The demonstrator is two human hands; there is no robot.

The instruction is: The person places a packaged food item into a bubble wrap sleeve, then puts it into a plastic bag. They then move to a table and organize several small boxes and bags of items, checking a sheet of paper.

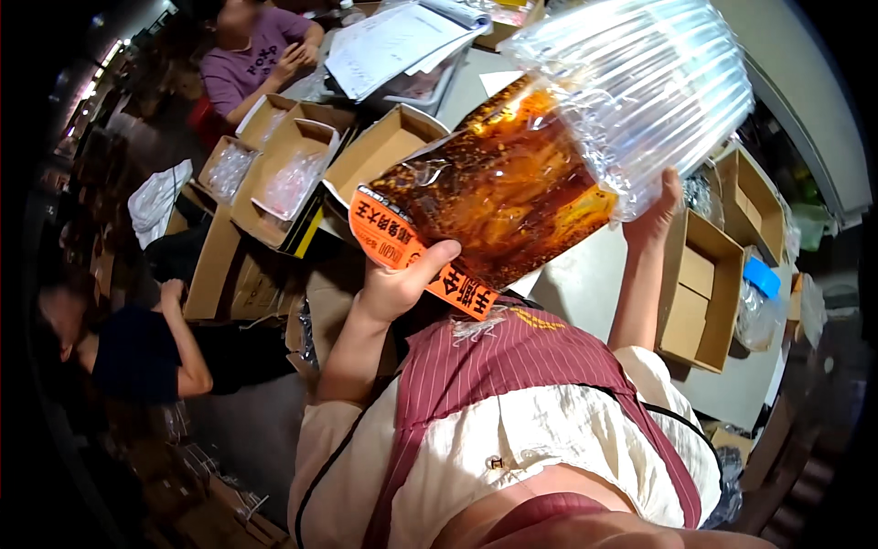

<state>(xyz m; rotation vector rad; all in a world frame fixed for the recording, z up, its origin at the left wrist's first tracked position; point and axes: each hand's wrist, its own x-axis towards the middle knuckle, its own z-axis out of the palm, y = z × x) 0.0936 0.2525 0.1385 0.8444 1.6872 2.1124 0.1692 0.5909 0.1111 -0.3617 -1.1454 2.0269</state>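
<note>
Both hands are lifting a sauce pouch into an air-column sleeve, above the worktop (pixel 585 274).

Left hand (pixel 400 284) is pinching the clear, oily red-brown sauce pouch (pixel 498 197) by its orange edge; right hand (pixel 654 215) is cupping, fingers hidden, the clear inflated plastic sleeve (pixel 640 87). Pouch looking heavy, floppy, slick; sleeve light, puncturable.

Your left hand (pixel 395 284) grips the food pouch's (pixel 476 206) lower left end; its upper right end sits inside the inflated air-cushion sleeve (pixel 640 87), your right hand (pixel 654 215) under the sleeve. Open cartons (pixel 302 151) lie left of the pouch, more cartons (pixel 709 288) right, on the bench (pixel 585 274). Papers (pixel 393 41) lie behind.
</note>
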